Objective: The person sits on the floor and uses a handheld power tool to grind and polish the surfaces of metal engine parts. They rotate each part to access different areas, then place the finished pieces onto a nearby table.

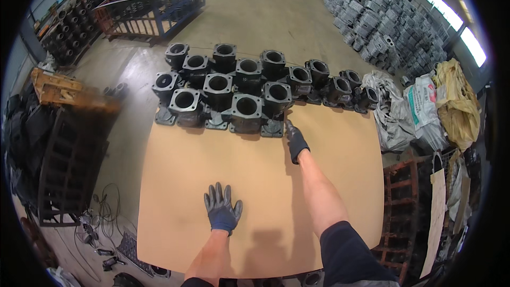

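A large tan cardboard sheet (pixel 212 165) lies in front of me, with several dark metal castings standing along its far side. Each casting has a square flange on top with a round bore. My left hand (pixel 222 212), in a dark blue and grey glove, rests flat on the cardboard with its fingers spread; it holds nothing. Further off, my right hand (pixel 297 143), gloved too, reaches to the right side of the nearest casting (pixel 246 109). Its fingers look stretched out toward that casting's base flange (pixel 272 128); whether they touch it I cannot tell.
A metal stillage (pixel 159 13) stands far left, a dark rack (pixel 69 165) nearer left. Grey castings (pixel 372 16) are piled far right. Sacks (pixel 422 106) and a rusty metal frame (pixel 399 202) flank the sheet's right. Cables (pixel 108 207) lie on the floor at left.
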A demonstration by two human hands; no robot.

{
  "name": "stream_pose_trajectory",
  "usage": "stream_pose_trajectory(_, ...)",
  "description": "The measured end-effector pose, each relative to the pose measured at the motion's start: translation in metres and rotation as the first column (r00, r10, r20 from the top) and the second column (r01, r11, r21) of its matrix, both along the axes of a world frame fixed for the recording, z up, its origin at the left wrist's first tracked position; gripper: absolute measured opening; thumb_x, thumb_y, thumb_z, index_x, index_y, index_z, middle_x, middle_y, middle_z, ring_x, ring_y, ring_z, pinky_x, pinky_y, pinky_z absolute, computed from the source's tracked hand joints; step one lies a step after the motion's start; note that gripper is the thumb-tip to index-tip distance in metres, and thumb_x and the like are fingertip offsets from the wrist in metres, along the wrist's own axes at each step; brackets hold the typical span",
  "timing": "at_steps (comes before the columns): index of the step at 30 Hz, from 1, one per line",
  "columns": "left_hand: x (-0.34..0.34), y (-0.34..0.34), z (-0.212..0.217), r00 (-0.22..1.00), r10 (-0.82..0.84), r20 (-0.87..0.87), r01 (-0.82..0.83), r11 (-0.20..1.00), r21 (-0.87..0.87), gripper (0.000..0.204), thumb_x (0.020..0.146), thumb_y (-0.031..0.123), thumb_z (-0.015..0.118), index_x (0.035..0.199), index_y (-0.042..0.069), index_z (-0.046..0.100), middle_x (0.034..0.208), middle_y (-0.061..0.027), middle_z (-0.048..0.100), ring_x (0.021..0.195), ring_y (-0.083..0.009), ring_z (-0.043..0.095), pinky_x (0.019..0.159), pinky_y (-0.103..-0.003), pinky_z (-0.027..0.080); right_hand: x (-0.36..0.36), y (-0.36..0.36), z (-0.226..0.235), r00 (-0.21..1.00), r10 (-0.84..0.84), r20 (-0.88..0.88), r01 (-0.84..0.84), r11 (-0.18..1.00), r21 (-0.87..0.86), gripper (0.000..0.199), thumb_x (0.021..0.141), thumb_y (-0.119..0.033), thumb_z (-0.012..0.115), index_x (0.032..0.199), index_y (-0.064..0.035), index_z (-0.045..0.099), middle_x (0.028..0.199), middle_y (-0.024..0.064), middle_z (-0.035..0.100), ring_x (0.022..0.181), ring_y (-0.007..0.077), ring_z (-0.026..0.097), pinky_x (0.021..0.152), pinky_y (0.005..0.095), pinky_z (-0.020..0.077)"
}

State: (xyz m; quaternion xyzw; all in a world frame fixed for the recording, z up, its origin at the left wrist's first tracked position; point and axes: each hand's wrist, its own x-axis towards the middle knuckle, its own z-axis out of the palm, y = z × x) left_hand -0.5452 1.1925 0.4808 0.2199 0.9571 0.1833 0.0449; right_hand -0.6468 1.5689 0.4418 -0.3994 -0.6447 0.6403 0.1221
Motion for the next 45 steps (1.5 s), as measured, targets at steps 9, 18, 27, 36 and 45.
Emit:
stream_pose_trajectory(9, -0.007, -0.008, -0.011, 0.999, -0.041, -0.002, 0.040, 0.961, 0.272, 0.070, 0.095, 0.044, 0.056, 0.154, 0.011, 0.038, 0.166, -0.0200, 0.017, 0.154, -0.0402, 0.011, 0.124, -0.055, 0.006, 0.111, -0.088, 0.042, 0.977, 0.180, -0.117, -0.166, 0.979, 0.116, 0.045, 0.101, -0.038, 0.056, 0.137, -0.0108, 0.057, 0.124, 0.0029, 0.060, 0.108, 0.0166, 0.056, 0.092, 0.0365, 0.0507)
stream_pose_trajectory(18, 0.159, -0.216, 0.132, 0.960, 0.253, 0.119, -0.280, 0.857, 0.433, 0.015, 0.083, 0.024, 0.067, 0.081, 0.010, 0.072, 0.078, -0.0146, 0.069, 0.075, -0.0361, 0.068, 0.069, -0.047, 0.054, 0.395, -0.246, 0.037, 0.895, 0.264, 0.359, -0.211, 0.961, -0.180, 0.032, 0.095, -0.037, 0.064, 0.098, -0.0053, 0.067, 0.083, 0.0032, 0.064, 0.070, 0.0141, 0.059, 0.058, 0.0291, 0.0464)
stream_pose_trajectory(27, 0.529, -0.442, 0.098, 0.111, 0.919, 0.378, -0.934, 0.226, -0.276, 0.031, 0.088, 0.029, 0.054, 0.092, 0.005, 0.073, 0.097, -0.0218, 0.071, 0.092, -0.0420, 0.068, 0.083, -0.051, 0.052, 0.388, -0.352, 0.116, 0.689, 0.655, 0.310, -0.676, 0.735, -0.053, 0.028, 0.096, -0.029, 0.067, 0.105, -0.0025, 0.067, 0.088, 0.0057, 0.069, 0.070, 0.0110, 0.061, 0.058, 0.0246, 0.0460)
stream_pose_trajectory(36, 0.820, -0.408, 0.027, -0.521, 0.639, 0.566, -0.780, -0.089, -0.619, 0.041, 0.084, 0.033, 0.057, 0.105, 0.003, 0.074, 0.111, -0.0247, 0.069, 0.108, -0.0412, 0.066, 0.095, -0.048, 0.051, 0.325, -0.549, 0.162, 0.370, 0.848, 0.378, -0.921, 0.388, 0.029, 0.034, 0.097, -0.030, 0.066, 0.114, -0.0011, 0.067, 0.096, 0.0063, 0.070, 0.077, 0.0118, 0.062, 0.066, 0.0255, 0.0471)
stream_pose_trajectory(45, 0.811, -0.494, 0.011, -0.554, 0.559, 0.617, -0.831, -0.424, -0.361, 0.034, 0.088, 0.032, 0.058, 0.102, 0.006, 0.073, 0.104, -0.0230, 0.070, 0.100, -0.0410, 0.067, 0.087, -0.047, 0.052, 0.360, -0.807, 0.163, -0.425, 0.680, 0.597, -0.774, -0.615, 0.150, 0.031, 0.094, -0.023, 0.068, 0.111, 0.0029, 0.070, 0.104, 0.0165, 0.073, 0.096, 0.0250, 0.067, 0.088, 0.0345, 0.0510)
